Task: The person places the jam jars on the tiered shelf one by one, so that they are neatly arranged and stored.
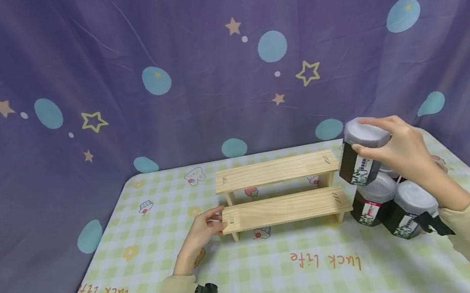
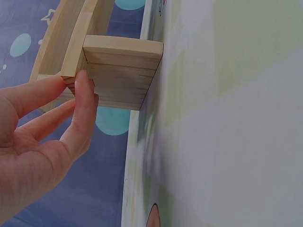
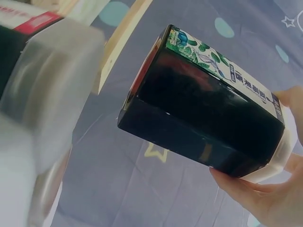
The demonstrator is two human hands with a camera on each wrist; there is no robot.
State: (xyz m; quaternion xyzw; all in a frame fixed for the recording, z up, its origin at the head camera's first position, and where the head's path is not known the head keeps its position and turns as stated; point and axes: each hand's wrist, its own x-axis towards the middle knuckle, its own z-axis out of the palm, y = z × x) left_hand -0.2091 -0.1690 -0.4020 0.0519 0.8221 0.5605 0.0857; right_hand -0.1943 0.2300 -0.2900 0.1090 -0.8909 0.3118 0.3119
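A two-step wooden rack (image 1: 286,209) stands mid-table. My left hand (image 1: 202,233) pinches the left end of its lower board, thumb and fingertips on the corner, as the left wrist view shows (image 2: 52,137). At the rack's right, my right hand (image 1: 398,146) grips a dark faceted jar (image 1: 355,163) by its whitish lid (image 1: 366,132). In the right wrist view this jar (image 3: 203,113) is tilted, its label with green leaves facing up. It is raised over several similar jars (image 1: 405,217) standing close together on the table.
A light green checked tablecloth (image 1: 237,279) with cartoon prints covers the table. Behind it and at the sides hangs a purple curtain (image 1: 211,114) with stars and blue ovals. Black wrist mounts (image 1: 207,291) sit on both sleeves.
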